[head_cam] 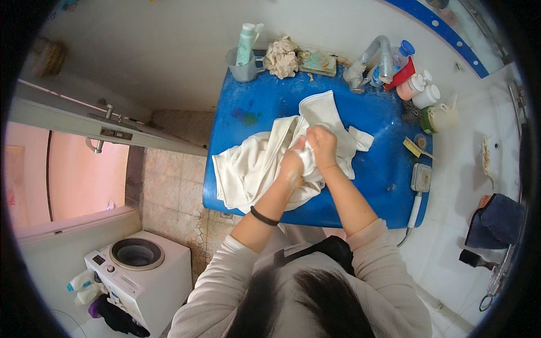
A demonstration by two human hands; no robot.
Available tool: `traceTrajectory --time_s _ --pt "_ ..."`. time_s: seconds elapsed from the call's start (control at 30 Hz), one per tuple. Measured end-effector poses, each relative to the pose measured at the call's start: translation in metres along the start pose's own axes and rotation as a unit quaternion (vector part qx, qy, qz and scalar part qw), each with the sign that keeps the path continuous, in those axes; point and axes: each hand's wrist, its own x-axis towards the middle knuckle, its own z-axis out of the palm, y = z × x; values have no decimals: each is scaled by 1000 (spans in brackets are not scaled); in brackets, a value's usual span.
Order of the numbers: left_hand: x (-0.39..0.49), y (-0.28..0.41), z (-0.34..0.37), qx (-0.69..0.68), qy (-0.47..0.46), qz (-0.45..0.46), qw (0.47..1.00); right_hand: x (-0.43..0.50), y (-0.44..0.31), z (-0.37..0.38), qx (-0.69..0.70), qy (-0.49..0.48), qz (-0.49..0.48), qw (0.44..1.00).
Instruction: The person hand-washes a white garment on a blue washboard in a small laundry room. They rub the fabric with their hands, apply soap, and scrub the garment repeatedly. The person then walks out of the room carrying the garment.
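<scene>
A white cloth garment [249, 169] lies bunched across the blue sink counter [270, 99], its left end reaching the counter's left edge. My left hand [294, 162] grips a fold near the garment's middle. Close beside it on the right, my right hand [322, 145] is closed on the same cloth, and the two fists nearly touch. One panel spreads away from me beyond the hands, and a narrow piece sticks out to the right. The fingertips are partly hidden in the fabric.
A metal faucet [382, 59] stands at the back, beside bottles and a red tube [399, 76]. A plastic cup [243, 69], crumpled paper [282, 57] and a soap box [318, 62] line the back left. A yellow comb [412, 147] lies right. A washing machine [148, 274] stands lower left.
</scene>
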Motion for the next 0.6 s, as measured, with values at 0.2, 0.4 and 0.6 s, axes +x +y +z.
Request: traceTrajectory --time_s 0.2,0.4,0.6 --pt "30 -14 -54 39 -55 108 992 -53 -38 8 107 2 -154 982" --pt "-27 -1 -11 89 -73 96 989 -7 11 -6 142 -66 13 988" --pt "-25 0 -31 295 -123 64 945 -13 15 -15 394 -87 109 909"
